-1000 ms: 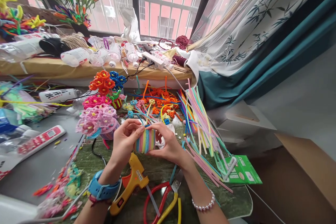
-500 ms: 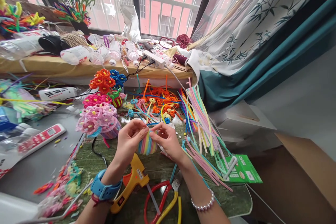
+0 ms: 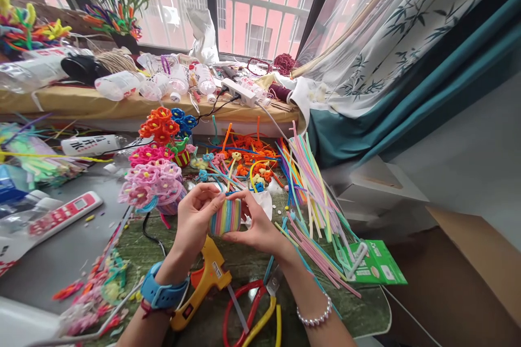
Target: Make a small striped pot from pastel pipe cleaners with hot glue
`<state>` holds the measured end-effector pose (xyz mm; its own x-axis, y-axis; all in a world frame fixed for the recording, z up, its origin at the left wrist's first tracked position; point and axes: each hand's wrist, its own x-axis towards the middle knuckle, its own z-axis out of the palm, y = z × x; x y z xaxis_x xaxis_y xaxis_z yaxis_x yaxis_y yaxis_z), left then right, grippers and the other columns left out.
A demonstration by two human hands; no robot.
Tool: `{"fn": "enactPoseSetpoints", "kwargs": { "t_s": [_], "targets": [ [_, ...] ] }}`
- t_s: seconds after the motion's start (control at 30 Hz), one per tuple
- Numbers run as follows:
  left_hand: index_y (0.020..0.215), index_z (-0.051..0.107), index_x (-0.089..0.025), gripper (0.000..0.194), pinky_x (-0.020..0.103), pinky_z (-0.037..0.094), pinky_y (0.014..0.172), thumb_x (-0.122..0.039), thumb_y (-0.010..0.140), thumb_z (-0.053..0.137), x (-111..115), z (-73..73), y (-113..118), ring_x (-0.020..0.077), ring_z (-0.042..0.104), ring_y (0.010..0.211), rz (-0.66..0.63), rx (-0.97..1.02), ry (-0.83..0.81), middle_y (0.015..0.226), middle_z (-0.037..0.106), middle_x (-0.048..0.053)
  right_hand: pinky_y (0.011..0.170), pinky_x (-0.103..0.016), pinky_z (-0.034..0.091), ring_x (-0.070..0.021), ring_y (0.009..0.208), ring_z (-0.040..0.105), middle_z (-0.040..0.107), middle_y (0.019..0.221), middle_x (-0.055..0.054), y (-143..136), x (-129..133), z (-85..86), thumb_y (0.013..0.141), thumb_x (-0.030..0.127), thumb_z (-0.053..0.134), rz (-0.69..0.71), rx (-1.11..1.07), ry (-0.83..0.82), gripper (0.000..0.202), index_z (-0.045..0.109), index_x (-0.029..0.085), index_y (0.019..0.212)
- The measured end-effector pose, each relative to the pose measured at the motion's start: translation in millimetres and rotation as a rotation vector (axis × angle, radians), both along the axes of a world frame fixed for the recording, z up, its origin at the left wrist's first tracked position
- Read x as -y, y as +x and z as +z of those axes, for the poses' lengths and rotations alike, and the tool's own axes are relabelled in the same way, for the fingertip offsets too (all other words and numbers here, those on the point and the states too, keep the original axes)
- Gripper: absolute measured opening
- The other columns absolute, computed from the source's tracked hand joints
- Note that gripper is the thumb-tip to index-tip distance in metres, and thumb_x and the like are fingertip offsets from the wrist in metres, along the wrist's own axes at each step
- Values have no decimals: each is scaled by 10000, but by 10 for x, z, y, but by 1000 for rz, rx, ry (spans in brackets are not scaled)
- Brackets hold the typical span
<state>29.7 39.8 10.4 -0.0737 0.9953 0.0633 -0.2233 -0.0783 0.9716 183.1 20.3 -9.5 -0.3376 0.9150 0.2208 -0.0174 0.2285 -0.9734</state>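
Observation:
Between my two hands is a small pot-shaped piece covered in pastel pipe cleaners (image 3: 226,218), striped pink, yellow and blue. My left hand (image 3: 198,216) pinches its left upper side with thumb and fingers. My right hand (image 3: 257,223) grips it from the right, thumb along the lower edge and fingers at the top. Part of its top is hidden by my fingers. Below my left hand lies a yellow glue gun (image 3: 214,265) with a glue stick in its back. Scissors with red and yellow handles (image 3: 260,303) lie beside it.
Pipe-cleaner flowers in pink (image 3: 152,187) and orange (image 3: 158,126) stand at the left. Loose pastel pipe cleaners (image 3: 311,184) and a green packet (image 3: 380,263) lie at the right. Orange scraps (image 3: 254,154) are behind my hands. Plastic bottles (image 3: 120,85) line the sill.
The striped piece has turned and tilted, showing more of its side. My right hand has moved from pinching the top edge to holding it round the right side.

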Motion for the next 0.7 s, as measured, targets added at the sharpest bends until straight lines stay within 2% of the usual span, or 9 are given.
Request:
{"fn": "enactPoseSetpoints", "kwargs": {
  "t_s": [0.13, 0.23, 0.33, 0.4, 0.7],
  "targets": [
    [787, 608, -181, 331, 199, 430, 547, -340, 610, 838, -12, 44, -14, 109, 574, 623, -30, 44, -65, 721, 626, -27, 815, -294, 502, -186, 977, 581, 579, 1160, -40, 15, -5, 38, 668, 319, 841, -24, 34, 35, 648, 535, 257, 1235],
    [821, 614, -187, 332, 200, 429, 552, -361, 635, 827, -4, 66, -19, 108, 583, 624, -70, 46, -95, 725, 644, -29, 751, -286, 515, -185, 933, 590, 592, 1137, -50, 38, -18, 80, 731, 399, 782, -74, -18, -61, 515, 591, 249, 1186],
    [837, 633, -188, 287, 202, 439, 582, -362, 682, 800, 16, 82, -21, 114, 593, 658, -97, -40, -30, 732, 652, -21, 654, -263, 504, -164, 794, 580, 615, 933, -36, 50, -34, 103, 751, 468, 738, -121, -90, -205, 387, 635, 200, 1011],
    [845, 640, -186, 253, 207, 444, 589, -356, 716, 775, 33, 97, -24, 121, 591, 663, -111, -120, 29, 718, 650, -14, 621, -248, 485, -149, 733, 552, 594, 826, -16, 52, -37, 114, 725, 480, 749, -126, -94, -236, 362, 632, 182, 894],
    [883, 668, -207, 93, 210, 435, 550, -276, 825, 648, 116, 185, -36, 130, 602, 626, -94, -351, 229, 717, 668, -3, 576, -218, 448, -143, 737, 512, 557, 819, -13, 58, -11, 162, 760, 452, 686, -146, -37, -152, 275, 610, 188, 753]
  ]
}}
